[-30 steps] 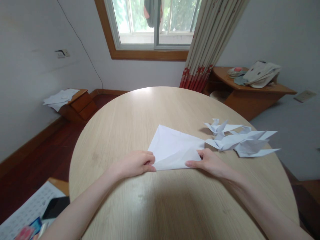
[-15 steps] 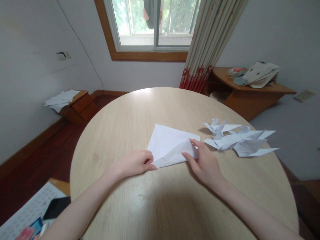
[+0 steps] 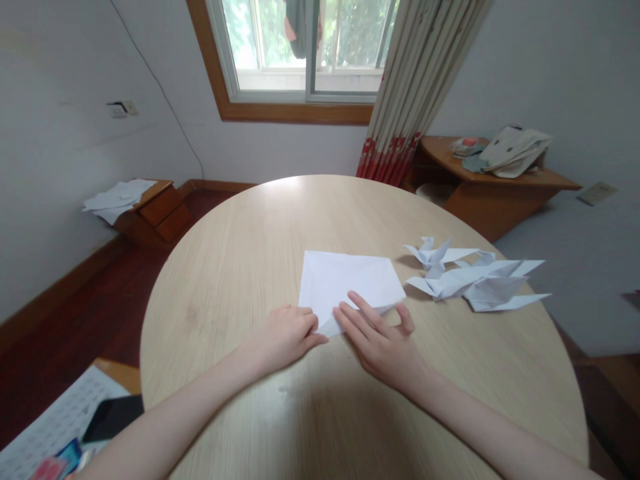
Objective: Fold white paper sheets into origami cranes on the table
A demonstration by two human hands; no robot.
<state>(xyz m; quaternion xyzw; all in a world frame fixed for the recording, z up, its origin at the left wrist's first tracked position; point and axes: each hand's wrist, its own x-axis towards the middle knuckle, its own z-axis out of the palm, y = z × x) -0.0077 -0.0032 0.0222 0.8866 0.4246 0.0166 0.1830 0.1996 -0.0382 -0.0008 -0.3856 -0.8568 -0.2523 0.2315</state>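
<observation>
A folded white sheet of paper lies on the round wooden table, in front of me. At its near left corner, my left hand is closed, with thumb and fingers pinching the edge. My right hand rests on the near folded edge with its fingers spread and flat, holding nothing. Several folded paper birds stand close together on the table to the right of the sheet.
At the lower left, a black phone lies on a printed sheet. Beyond the table are a low drawer unit with papers at the left, a curtain, and a corner shelf holding a bag.
My right hand has let go of the raised paper flap and moved left and down onto the near edge. The flap now lies flat, and the sheet has turned slightly. My left hand shifted a little right.
</observation>
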